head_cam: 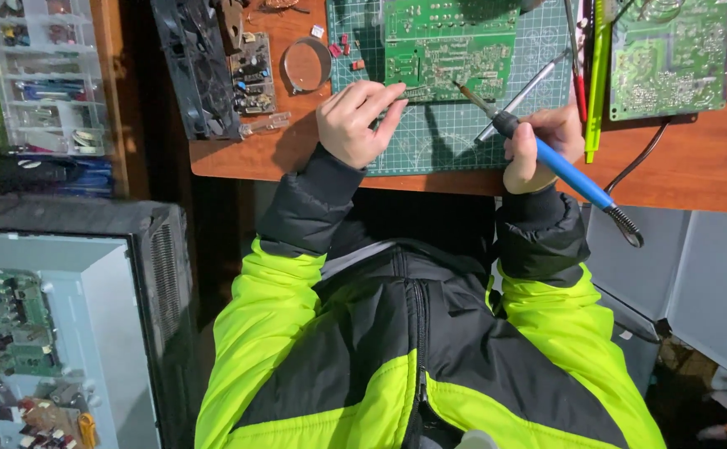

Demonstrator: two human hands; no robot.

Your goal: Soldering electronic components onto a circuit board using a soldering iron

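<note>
Reddish wood desk (696, 166). Green cutting mat (451, 137) under fingertips (393, 96), w/ green circuit board (451, 50) just beyond them. Round tin (306, 65), small board (253, 73), black fan (193, 66) further out from fingers.
</note>
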